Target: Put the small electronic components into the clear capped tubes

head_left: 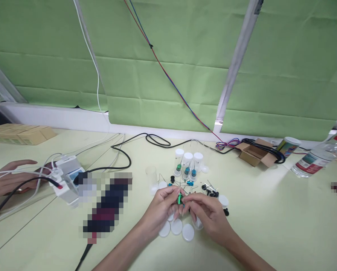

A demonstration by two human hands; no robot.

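Between the thumb and fingers of my left hand (165, 201) is a small shiny green metal cylinder (179, 198). My right hand (209, 214) is closed beside it, fingertips pinched near the cylinder; what they hold is too small to make out. Just beyond my hands lie several clear tubes (187, 165) with white lids, with green and blue parts and thin metal rods inside. A loose blue part (190, 183) and black knobs (212, 193) lie around. Several round white lids (176, 226) rest below my hands. An open clear tube (151, 177) stands to the left.
At left, another person's hand (18, 177) rests by a white power strip (68, 180) with cables. A blurred-out object (107, 207) lies left of my arm. A small cardboard box (254, 152), a can (288, 146) and a water bottle (315, 160) stand at right.
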